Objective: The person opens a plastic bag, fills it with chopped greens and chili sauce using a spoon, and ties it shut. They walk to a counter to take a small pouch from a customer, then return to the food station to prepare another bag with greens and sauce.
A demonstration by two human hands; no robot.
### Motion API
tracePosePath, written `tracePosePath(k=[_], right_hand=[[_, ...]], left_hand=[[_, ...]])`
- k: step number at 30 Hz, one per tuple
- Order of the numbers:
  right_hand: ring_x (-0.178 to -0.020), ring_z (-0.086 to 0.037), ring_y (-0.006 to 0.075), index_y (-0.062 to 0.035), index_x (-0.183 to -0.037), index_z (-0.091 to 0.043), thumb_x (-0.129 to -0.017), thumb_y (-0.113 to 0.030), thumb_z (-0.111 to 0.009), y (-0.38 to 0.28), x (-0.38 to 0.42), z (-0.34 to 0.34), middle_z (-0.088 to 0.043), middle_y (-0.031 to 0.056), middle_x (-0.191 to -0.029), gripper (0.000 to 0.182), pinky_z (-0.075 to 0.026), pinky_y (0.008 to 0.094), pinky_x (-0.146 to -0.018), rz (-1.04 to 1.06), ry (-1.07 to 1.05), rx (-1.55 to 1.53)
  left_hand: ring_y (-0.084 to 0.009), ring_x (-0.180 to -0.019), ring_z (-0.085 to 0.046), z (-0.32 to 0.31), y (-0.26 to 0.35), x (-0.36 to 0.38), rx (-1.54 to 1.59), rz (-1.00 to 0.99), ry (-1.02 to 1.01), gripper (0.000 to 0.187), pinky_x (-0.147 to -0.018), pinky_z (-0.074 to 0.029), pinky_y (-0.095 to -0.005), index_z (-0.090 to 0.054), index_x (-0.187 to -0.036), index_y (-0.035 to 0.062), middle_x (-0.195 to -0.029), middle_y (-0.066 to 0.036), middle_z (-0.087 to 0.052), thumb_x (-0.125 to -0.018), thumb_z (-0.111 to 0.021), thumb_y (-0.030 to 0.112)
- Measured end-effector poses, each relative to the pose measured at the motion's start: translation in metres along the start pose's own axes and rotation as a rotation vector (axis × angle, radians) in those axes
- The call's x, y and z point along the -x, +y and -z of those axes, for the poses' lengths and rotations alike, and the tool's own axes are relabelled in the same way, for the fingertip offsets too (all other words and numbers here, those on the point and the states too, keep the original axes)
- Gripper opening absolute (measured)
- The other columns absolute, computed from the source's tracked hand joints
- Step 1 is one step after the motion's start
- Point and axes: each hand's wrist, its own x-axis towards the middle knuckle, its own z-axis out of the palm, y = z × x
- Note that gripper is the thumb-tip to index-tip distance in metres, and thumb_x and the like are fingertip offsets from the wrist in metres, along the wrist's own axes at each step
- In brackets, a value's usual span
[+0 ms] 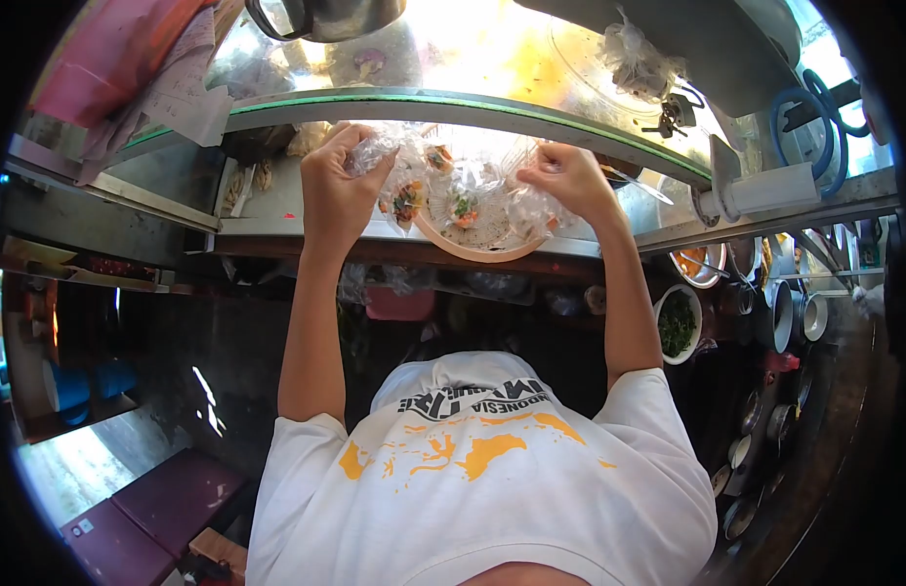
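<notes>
Head view: a counter (263,227) runs across the upper part, its front edge facing a person in a white shirt (492,479) with orange and black print. Above the counter, a shelf (453,88) with a green-edged front carries a metal pot (350,18) near its back edge, left of the middle. Paper slips (185,112) hang by the shelf's left end. Below the counter's front edge, to the right, is a white bowl (679,325) of chopped greens.

At the middle of the counter's front edge sits a round basin (480,256), its tan rim reaching slightly past that edge. The left hand (338,190) is over the basin's left side, fingers curled and pinched on a clear bag (404,200) with food inside. Over the right side, the right hand (570,184) is nearly fisted, gripping clear plastic (531,208); its contents are hard to make out. Between them, a food portion (465,208) shows through plastic in the basin. Near the shelf's front right corner lie keys (676,112).
</notes>
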Motion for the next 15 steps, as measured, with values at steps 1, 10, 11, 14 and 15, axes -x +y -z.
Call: tracePosePath(k=[1, 10, 11, 14, 15], right_hand=[[-0.068, -0.057, 0.0116, -0.0013, -0.079, -0.061, -0.078, -0.017, -0.077, -0.006, -0.002, -0.004, -0.062, 0.0061, -0.070, 0.022, -0.046, 0.0290, -0.064, 0.005, -0.056, 0.080], [-0.076, -0.066, 0.0261, -0.0071, -0.084, -0.074, -0.078, -0.031, -0.075, -0.007, -0.025, -0.036, -0.070, 0.0123, -0.078, 0.025, -0.049, 0.0370, -0.074, 0.089, -0.412, 0.141], [-0.075, -0.066, 0.0243, -0.0070, -0.082, -0.074, -0.078, -0.032, -0.075, -0.013, -0.024, -0.028, -0.070, 0.0111, -0.076, 0.026, -0.049, 0.0360, -0.073, 0.094, -0.503, 0.045], [-0.071, -0.064, 0.0211, -0.0074, -0.078, -0.074, -0.078, -0.034, -0.075, -0.009, -0.029, -0.024, -0.069, 0.0084, -0.072, 0.026, -0.048, 0.0337, -0.070, 0.059, -0.587, 0.009], [-0.070, -0.064, 0.0203, -0.0076, -0.078, -0.074, -0.078, -0.034, -0.075, -0.004, -0.035, -0.024, -0.069, 0.0076, -0.071, 0.026, -0.048, 0.0329, -0.069, 0.040, -0.582, 0.040]], left_hand=[[-0.0096, -0.071, -0.056, 0.000, -0.001, 0.000, 0.005, 0.004, 0.004, 0.016, -0.064, -0.046, -0.0257, -0.061, -0.085, -0.0081, -0.078, -0.008, -0.060, -0.075, -0.072, -0.001], [-0.0099, -0.072, -0.058, 0.002, 0.002, -0.001, -0.009, -0.016, 0.003, 0.017, -0.065, -0.047, -0.0253, -0.062, -0.087, -0.0080, -0.082, -0.007, -0.062, -0.075, -0.072, -0.001], [-0.0100, -0.072, -0.059, 0.003, 0.002, 0.000, -0.018, -0.022, 0.002, 0.017, -0.065, -0.047, -0.0253, -0.062, -0.087, -0.0080, -0.082, -0.007, -0.062, -0.075, -0.072, -0.001], [-0.0100, -0.074, -0.060, 0.002, 0.003, 0.000, -0.003, -0.014, 0.006, 0.016, -0.066, -0.047, -0.0254, -0.062, -0.086, -0.0077, -0.082, -0.007, -0.062, -0.075, -0.072, -0.002], [-0.0101, -0.074, -0.060, 0.001, 0.004, -0.001, 0.011, -0.008, 0.006, 0.016, -0.066, -0.048, -0.0253, -0.062, -0.086, -0.0077, -0.082, -0.007, -0.062, -0.075, -0.072, -0.002]])
